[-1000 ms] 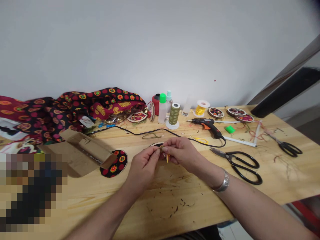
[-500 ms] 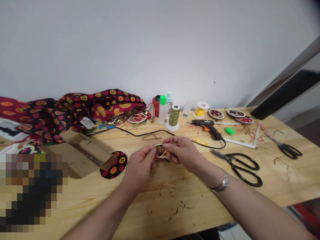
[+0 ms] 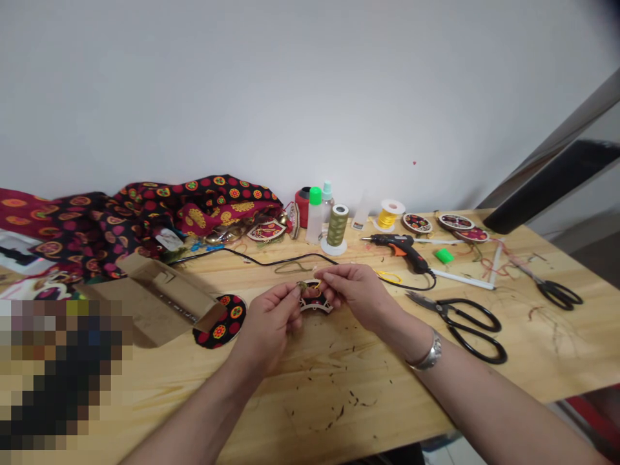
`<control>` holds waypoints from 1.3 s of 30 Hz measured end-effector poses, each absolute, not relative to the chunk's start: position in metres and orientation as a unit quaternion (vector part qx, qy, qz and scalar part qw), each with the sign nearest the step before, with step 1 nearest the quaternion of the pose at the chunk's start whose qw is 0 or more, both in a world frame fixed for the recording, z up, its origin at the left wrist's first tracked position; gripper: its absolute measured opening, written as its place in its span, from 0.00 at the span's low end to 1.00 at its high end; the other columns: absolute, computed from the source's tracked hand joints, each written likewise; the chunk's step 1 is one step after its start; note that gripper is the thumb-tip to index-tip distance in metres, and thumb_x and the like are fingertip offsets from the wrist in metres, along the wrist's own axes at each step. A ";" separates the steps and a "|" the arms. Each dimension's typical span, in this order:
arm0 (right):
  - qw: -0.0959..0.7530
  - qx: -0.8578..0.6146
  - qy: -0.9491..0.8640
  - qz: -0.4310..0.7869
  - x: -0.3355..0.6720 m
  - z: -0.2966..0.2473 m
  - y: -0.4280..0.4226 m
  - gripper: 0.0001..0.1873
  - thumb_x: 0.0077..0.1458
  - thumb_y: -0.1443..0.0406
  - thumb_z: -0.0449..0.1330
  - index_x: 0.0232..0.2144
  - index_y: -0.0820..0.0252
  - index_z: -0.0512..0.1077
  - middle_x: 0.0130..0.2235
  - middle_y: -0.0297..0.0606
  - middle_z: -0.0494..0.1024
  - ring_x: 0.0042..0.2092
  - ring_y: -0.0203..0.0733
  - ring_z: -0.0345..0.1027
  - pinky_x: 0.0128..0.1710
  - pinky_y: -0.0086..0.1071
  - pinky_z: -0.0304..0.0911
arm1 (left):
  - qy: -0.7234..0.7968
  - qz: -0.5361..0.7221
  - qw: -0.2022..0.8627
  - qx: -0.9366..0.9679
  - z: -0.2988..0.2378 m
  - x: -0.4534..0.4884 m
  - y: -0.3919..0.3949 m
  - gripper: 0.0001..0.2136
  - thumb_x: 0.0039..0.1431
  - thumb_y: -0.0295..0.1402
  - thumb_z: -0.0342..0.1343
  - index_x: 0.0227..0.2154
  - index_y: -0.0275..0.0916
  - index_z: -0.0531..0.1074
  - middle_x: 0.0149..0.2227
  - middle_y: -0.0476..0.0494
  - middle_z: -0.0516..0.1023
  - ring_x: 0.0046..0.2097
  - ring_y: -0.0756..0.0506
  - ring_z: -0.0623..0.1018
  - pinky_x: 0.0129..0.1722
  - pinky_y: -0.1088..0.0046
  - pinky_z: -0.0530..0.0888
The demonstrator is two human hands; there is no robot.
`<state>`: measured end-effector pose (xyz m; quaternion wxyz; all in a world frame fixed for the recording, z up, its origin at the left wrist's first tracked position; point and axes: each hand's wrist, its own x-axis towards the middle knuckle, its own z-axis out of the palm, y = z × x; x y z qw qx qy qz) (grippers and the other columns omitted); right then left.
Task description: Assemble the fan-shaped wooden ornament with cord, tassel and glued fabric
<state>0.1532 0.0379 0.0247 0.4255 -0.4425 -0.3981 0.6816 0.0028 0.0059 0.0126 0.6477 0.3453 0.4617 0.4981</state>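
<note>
My left hand [image 3: 274, 313] is closed in a pinch on a small olive-green piece [image 3: 302, 288], too small to make out fully. Facing it, my right hand [image 3: 356, 287] is also pinched, with a short stretch of yellow cord [image 3: 317, 285] at its fingertips. Just below and behind the fingers is a curved dark fabric ornament [image 3: 316, 306] with a pale cut-out border; its upper part is partly hidden by the fingers. Whether the cord is attached to the ornament I cannot tell.
Left lie a cardboard box [image 3: 167, 303], a round fabric piece [image 3: 223, 323] and patterned cloth [image 3: 130, 219]. Behind stand a green-capped bottle [image 3: 314, 216] and an olive thread cone [image 3: 338, 226]. Right are a glue gun [image 3: 402, 248], large scissors [image 3: 465, 316] and smaller scissors [image 3: 557, 292].
The curved ornament, earlier between my fingertips, now shows lower, beneath them. The olive-green piece in my left fingers and the yellow cord stand apart above it.
</note>
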 end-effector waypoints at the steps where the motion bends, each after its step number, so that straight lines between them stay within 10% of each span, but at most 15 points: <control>1: 0.422 -0.439 -0.395 0.688 0.153 0.024 0.038 0.10 0.41 0.64 0.64 0.28 0.67 0.75 0.18 0.31 0.72 0.18 0.26 0.60 0.18 0.22 0.55 | 0.461 0.499 0.648 0.344 0.013 0.003 0.006 0.09 0.47 0.35 0.60 0.25 0.32 0.73 0.15 0.57 0.59 0.18 0.57 0.54 0.18 0.80 0.50; 8: 0.414 -0.447 -0.397 0.687 0.152 0.024 0.036 0.15 0.44 0.67 0.62 0.38 0.64 0.68 0.23 0.36 0.77 0.21 0.34 0.69 0.20 0.26 0.63 | 0.454 0.499 0.654 0.342 0.014 0.005 0.007 0.09 0.47 0.35 0.60 0.23 0.32 0.71 0.14 0.58 0.56 0.17 0.58 0.53 0.17 0.80 0.50; 18: 0.514 -0.506 -0.557 0.411 0.157 0.025 0.039 0.02 0.38 0.67 0.66 0.20 0.59 0.76 0.27 0.34 0.74 0.32 0.37 0.66 0.34 0.32 0.62 | 0.425 0.479 0.691 0.335 0.014 0.002 0.006 0.10 0.49 0.36 0.61 0.25 0.31 0.74 0.15 0.57 0.56 0.18 0.58 0.52 0.18 0.81 0.49; 27: 0.487 -0.426 -0.395 0.652 0.149 0.026 0.031 0.08 0.37 0.63 0.68 0.24 0.60 0.76 0.22 0.32 0.76 0.24 0.35 0.69 0.28 0.31 0.64 | 0.371 0.450 0.755 0.300 0.018 0.002 0.002 0.09 0.49 0.33 0.62 0.22 0.32 0.71 0.17 0.56 0.58 0.19 0.58 0.51 0.18 0.82 0.50; 39: 0.460 -0.452 -0.421 0.638 0.147 0.030 0.028 0.11 0.35 0.62 0.69 0.24 0.63 0.77 0.26 0.37 0.79 0.27 0.35 0.69 0.30 0.30 0.63 | 0.411 0.510 0.680 0.329 0.014 0.004 0.006 0.07 0.51 0.32 0.59 0.24 0.34 0.70 0.16 0.58 0.55 0.19 0.57 0.52 0.18 0.81 0.51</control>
